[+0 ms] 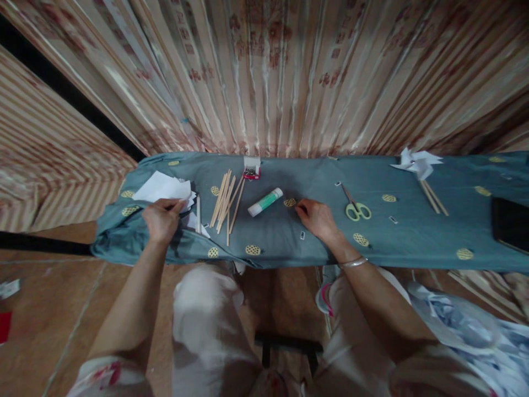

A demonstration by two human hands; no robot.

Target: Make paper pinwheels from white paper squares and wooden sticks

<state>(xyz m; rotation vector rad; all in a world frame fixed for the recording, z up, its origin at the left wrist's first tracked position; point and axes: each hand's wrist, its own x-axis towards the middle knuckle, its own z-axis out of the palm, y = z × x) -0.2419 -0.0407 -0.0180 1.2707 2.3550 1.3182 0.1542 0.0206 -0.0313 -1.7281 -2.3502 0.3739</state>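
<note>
My left hand (162,219) is at the stack of white paper (161,187) on the left of the cloth, its thumb and fingers pinched at the near edge of the sheets. Whether a sheet is between the fingertips is hard to make out. My right hand (317,218) rests on the cloth with curled fingers; its fingertips are partly hidden. Between the hands lie a glue stick (265,202) with a green label, several wooden sticks (225,201) and a small open box of pins (252,170). Scissors (356,209) with pale green handles lie right of my right hand.
White paper pinwheels (417,162) on wooden sticks lie at the far right, near a black object (510,225). A white pencil-like rod (198,214) is beside the paper stack. The narrow table has a blue-green cloth (285,248); a striped curtain (273,82) hangs behind it.
</note>
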